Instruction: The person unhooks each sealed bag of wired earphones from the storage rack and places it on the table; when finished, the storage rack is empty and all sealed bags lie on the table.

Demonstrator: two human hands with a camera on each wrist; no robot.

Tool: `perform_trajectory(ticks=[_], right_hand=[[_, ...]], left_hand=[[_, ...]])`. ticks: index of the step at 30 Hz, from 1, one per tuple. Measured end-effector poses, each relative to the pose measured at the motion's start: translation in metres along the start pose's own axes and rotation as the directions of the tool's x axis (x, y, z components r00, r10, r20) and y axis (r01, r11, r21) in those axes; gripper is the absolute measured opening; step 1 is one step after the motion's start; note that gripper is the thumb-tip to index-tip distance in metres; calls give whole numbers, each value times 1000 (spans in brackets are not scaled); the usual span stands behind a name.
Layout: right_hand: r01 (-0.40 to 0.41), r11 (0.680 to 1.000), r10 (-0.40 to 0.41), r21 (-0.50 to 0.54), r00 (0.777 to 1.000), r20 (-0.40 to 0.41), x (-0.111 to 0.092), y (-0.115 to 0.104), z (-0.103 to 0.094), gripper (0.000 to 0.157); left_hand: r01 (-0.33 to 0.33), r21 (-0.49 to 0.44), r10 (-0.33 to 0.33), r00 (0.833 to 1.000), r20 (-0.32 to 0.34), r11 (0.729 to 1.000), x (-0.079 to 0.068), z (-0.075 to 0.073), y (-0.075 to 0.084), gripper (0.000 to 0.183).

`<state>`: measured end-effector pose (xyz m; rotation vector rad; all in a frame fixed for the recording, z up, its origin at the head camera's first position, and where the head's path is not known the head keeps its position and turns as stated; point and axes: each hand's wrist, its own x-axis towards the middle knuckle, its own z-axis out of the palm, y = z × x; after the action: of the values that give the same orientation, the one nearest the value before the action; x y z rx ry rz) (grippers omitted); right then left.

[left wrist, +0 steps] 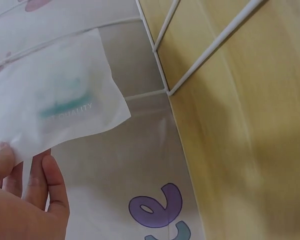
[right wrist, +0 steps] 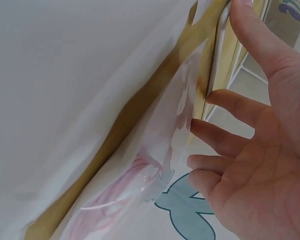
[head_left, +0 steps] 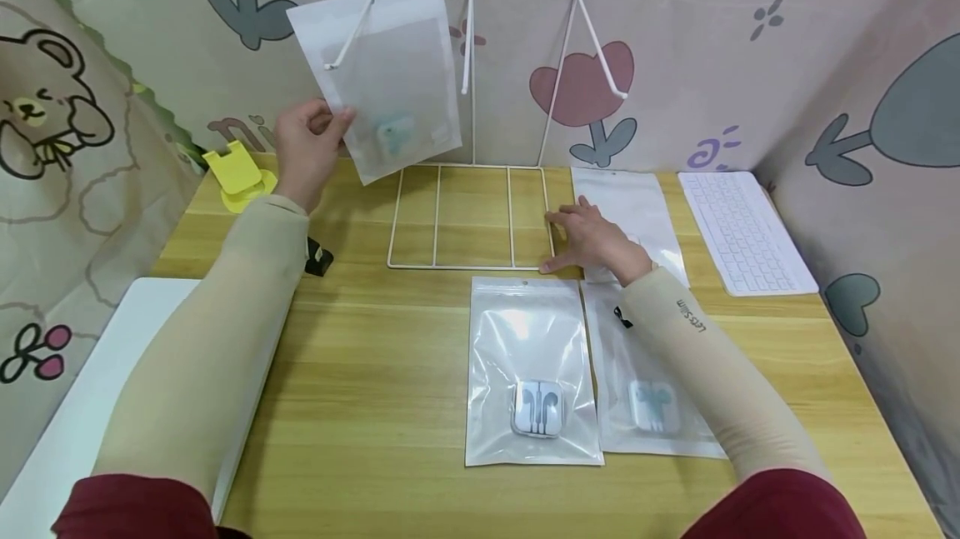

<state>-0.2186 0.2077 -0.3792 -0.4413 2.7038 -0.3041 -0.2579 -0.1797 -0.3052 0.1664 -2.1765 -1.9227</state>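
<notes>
My left hand pinches the lower left edge of a frosted zip pouch between thumb and fingers. The pouch hangs tilted at the left prong of a white wire display rack, and that prong sticks out in front of its top. A pale teal item shows faintly through the pouch. My right hand is spread over the right rail of the rack's base, thumb and fingertips right at the wire. In the right wrist view, its fingers are extended, with a clear pouch beside them.
Two pouches with boxed earphones lie in front, the nearer one left of the other. Another white pouch lies behind my right hand, with a white keyboard to its right. A yellow stand and small black object are at left.
</notes>
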Motion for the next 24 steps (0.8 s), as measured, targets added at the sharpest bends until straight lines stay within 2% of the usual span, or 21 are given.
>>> perform_trajectory(ticks=[9, 12, 17, 24], right_hand=[[-14, 1000, 14, 5, 1000, 6, 0, 0, -1, 100], [-15, 1000, 15, 8, 1000, 10, 0, 0, 0, 101], [-16, 1000, 16, -7, 1000, 10, 1, 0, 0, 102], [-15, 1000, 15, 0, 1000, 14, 1, 0, 0, 103]], left_hand=[[-75, 35, 74, 996, 40, 997, -24, -11, 0, 28], [-78, 43, 75, 996, 54, 996, -31, -14, 1, 29], [-40, 37, 37, 996, 76, 999, -41, -20, 5, 34], [-81, 38, 77, 992, 97, 996, -55, -27, 7, 33]])
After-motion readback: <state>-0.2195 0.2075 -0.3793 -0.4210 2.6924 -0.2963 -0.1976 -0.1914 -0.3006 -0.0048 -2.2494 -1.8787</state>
